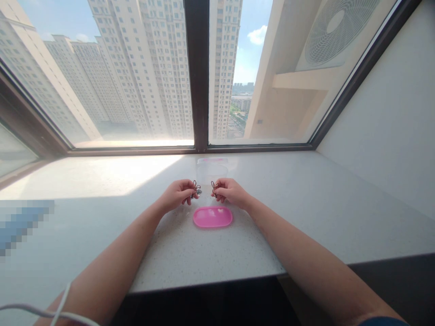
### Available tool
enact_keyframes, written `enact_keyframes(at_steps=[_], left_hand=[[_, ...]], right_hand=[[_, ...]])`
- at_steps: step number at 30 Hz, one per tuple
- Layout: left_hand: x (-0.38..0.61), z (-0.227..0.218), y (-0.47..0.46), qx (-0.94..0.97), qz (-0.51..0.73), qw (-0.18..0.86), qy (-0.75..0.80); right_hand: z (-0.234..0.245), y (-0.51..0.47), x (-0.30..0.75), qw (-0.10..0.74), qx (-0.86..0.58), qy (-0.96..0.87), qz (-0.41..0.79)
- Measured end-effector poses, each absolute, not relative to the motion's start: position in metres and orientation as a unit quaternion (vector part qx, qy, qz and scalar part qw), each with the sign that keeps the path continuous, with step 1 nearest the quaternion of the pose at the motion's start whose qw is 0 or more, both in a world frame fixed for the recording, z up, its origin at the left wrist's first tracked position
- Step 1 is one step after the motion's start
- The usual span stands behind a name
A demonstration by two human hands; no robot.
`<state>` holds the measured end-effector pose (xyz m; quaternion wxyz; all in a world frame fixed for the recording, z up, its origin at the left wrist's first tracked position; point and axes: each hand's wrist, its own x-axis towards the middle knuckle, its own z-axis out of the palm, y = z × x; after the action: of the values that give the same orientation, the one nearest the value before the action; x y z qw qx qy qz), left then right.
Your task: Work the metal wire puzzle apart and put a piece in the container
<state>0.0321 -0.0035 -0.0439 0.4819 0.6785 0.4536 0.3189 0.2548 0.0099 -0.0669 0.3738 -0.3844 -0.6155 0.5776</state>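
Observation:
My left hand [178, 194] is closed in a pinch on a small dark wire-like piece [196, 187] with loops. My right hand [229, 191] pinches a similar small looped piece [214, 185]. The two pieces are held close together, a little apart, above the white stone windowsill [306, 203]. Just below the hands a pink oval lid [212, 217] lies flat on the sill. Behind the hands stands a clear plastic container [212, 168] with a pink rim.
A large window [136, 72] with a dark centre post rises behind the sill; a white wall [390, 113] stands at the right. The sill's front edge [210, 283] drops off near me. A white cable [50, 312] crosses my left forearm.

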Motion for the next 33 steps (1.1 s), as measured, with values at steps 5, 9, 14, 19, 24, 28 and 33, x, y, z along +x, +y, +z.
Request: enact_keyframes(at_steps=[5,9,14,19,24,28,33], left_hand=[[0.0329,-0.0436,-0.0043,0.675,0.318,0.485,0.456],[0.033,-0.043,-0.0044,0.679,0.314,0.479,0.459],[0.0323,-0.0421,-0.0047,0.69,0.309,0.469,0.457],[0.0314,-0.0426,-0.0041,0.694,0.306,0.47,0.451],[0.0318,-0.0428,-0.0038,0.69,0.313,0.472,0.451],[0.0317,-0.0426,-0.004,0.692,0.315,0.474,0.445],[0.0309,-0.044,-0.0031,0.693,0.312,0.476,0.443]], right_hand=[[-0.0657,0.0091,0.2543,0.375,-0.39,-0.616,0.572],[-0.0665,0.0095,0.2543,0.374,-0.388,-0.621,0.568],[-0.068,0.0103,0.2553,0.367,-0.386,-0.628,0.567],[-0.069,0.0106,0.256,0.366,-0.389,-0.63,0.564],[-0.0704,0.011,0.256,0.364,-0.391,-0.64,0.552],[-0.0722,0.0113,0.2564,0.362,-0.396,-0.664,0.521],[-0.0739,0.0112,0.2562,0.372,-0.386,-0.707,0.461]])
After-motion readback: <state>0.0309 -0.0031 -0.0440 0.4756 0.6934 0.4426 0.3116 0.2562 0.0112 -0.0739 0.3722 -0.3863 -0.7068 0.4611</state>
